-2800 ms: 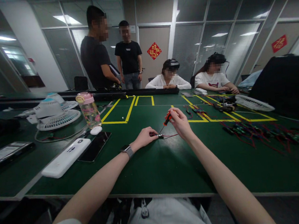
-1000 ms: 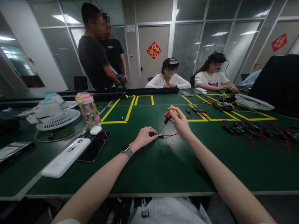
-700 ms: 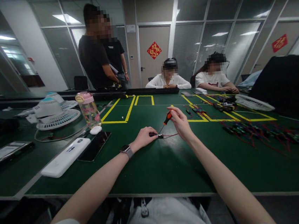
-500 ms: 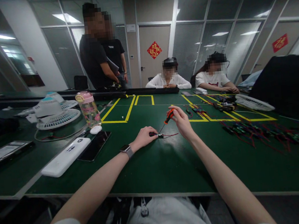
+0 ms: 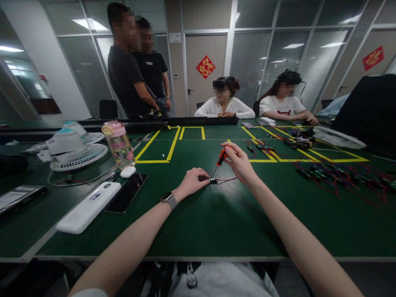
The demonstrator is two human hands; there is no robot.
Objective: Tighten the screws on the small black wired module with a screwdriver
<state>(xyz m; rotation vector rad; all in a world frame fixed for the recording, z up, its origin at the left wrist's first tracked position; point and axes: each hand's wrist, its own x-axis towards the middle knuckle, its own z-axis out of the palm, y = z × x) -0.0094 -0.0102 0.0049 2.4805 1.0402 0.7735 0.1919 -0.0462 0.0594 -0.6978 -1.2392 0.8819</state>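
Observation:
My right hand point(image 5: 237, 161) is closed around the red and black handle of a screwdriver point(image 5: 223, 156). Its thin shaft slants down to the left, and the tip meets a small terminal block with wires point(image 5: 213, 181) on the green table point(image 5: 205, 222). My left hand point(image 5: 194, 181) rests on the table, fingers closed on the block's left side and its dark wires. Thin red and dark wires run out of the block to the right, under my right hand. The exact contact of the tip is too small to make out.
Left stand a pink-lidded bottle point(image 5: 118, 144), a white power bank point(image 5: 89, 208), a black phone point(image 5: 126, 193) and a white fan point(image 5: 78, 156). A heap of wired parts point(image 5: 348, 178) lies right. Yellow tape point(image 5: 168, 153) marks the table. Several people stand or sit beyond.
The view has shifted very slightly. My right hand and the screwdriver have tilted a little, with the tip still at the block. A seated person opposite has raised and turned their head.

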